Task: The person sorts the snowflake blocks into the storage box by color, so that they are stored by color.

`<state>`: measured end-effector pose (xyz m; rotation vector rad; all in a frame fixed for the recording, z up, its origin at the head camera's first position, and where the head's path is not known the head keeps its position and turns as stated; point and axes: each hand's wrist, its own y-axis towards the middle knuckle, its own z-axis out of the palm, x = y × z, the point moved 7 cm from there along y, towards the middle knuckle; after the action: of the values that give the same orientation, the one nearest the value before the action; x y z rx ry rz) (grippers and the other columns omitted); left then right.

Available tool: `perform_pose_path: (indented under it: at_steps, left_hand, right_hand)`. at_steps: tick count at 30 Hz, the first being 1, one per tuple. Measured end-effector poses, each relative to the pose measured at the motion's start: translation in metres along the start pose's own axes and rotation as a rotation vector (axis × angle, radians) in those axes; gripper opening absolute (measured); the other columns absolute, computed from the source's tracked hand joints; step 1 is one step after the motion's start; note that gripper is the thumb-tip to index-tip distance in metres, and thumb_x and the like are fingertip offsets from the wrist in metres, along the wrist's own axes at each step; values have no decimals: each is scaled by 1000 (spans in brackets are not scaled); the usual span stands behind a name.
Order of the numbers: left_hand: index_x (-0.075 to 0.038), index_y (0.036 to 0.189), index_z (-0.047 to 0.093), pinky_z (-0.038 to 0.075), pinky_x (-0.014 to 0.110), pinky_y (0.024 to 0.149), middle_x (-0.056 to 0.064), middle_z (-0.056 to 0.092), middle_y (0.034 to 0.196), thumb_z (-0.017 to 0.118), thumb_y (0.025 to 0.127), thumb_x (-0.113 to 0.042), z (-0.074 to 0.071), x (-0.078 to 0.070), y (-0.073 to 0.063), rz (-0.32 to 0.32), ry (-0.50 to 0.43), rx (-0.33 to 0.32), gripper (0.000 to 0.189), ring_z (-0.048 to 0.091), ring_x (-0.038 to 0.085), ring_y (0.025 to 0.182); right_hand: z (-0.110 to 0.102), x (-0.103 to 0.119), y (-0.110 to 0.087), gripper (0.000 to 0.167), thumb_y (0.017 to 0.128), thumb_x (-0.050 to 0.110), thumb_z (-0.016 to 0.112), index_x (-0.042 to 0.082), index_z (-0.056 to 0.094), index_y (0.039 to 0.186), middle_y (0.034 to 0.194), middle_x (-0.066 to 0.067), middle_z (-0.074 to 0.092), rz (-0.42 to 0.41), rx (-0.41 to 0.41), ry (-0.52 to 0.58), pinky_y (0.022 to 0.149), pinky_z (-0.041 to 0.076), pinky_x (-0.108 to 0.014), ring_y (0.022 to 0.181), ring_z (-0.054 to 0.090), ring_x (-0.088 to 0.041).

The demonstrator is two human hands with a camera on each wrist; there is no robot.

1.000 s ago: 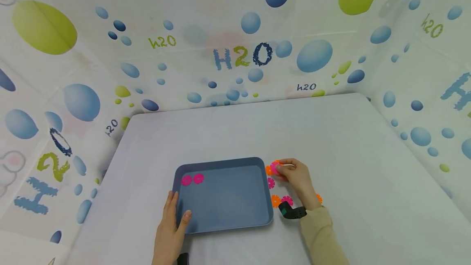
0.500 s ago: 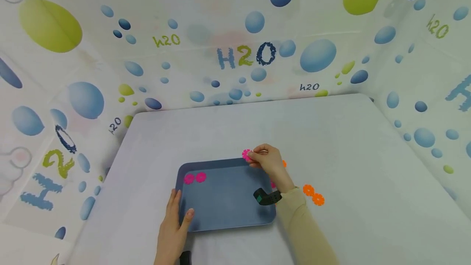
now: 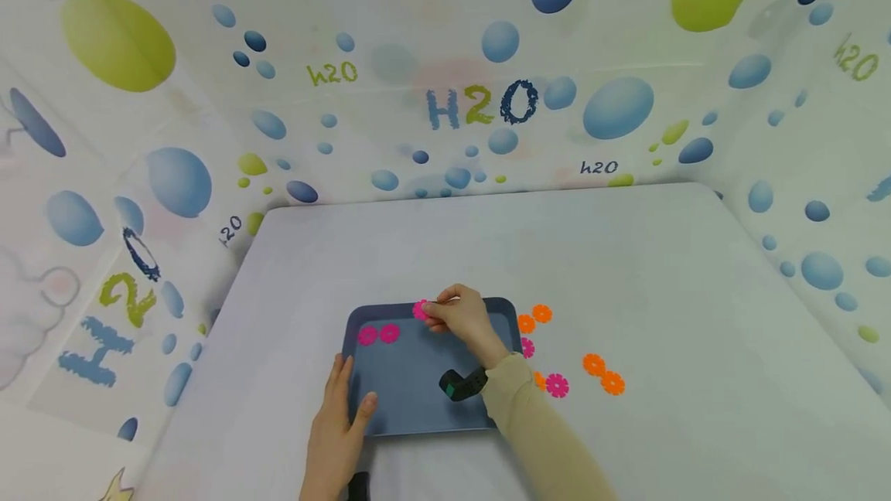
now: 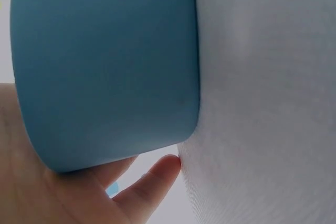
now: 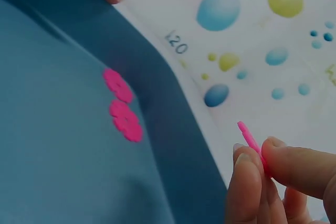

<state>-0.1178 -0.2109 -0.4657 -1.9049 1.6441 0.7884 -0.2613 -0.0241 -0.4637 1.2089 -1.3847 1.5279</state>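
Observation:
My right hand pinches a pink notched, flower-shaped disc between thumb and fingers, over the far side of a blue-grey tray. Edge-on, the same disc shows thin in the right wrist view, above the tray's rim. Two more pink discs lie side by side in the tray's far left corner. At the tray's left side rests my left hand, its fingers fairly straight along the outside and its thumb over the rim. The tray wall fills much of the left wrist view.
Right of the tray, orange discs and pink discs lie on the white table. Another orange pair sits farther right. My right forearm partly covers the tray. A curtain printed with drops surrounds the table.
My right hand has picked a pink disc from the group beside the tray and carried it left over the tray's far side. My left hand stays at the tray's left edge.

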Motion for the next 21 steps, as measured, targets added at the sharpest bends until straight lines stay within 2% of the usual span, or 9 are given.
perform_pose_path:
  at_steps: [6,14,21]
  left_hand:
    - [-6,154,22,36,66,103,20,14,162,49,101,-34,1,-1,0,3,1,0,66,34,48,138]
    - [-6,154,24,37,65,102,19,17,162,50,101,-34,-1,-2,-1,14,2,-19,65,36,47,138]
    - [-5,154,24,42,64,98,20,17,161,50,101,-32,-2,0,-2,24,6,-29,65,43,48,133]
  right_hand:
    - [15,-13,1,23,85,9,74,1,55,94,84,-16,71,18,-11,-47,62,60,-33,60,69,-13]
    - [22,-20,-1,15,84,0,71,1,56,83,74,-16,70,-25,-41,-184,52,57,-26,54,67,-12]
    - [22,-28,-2,16,82,-3,70,1,55,81,75,-17,70,-13,-71,-196,49,56,-26,49,65,-11]
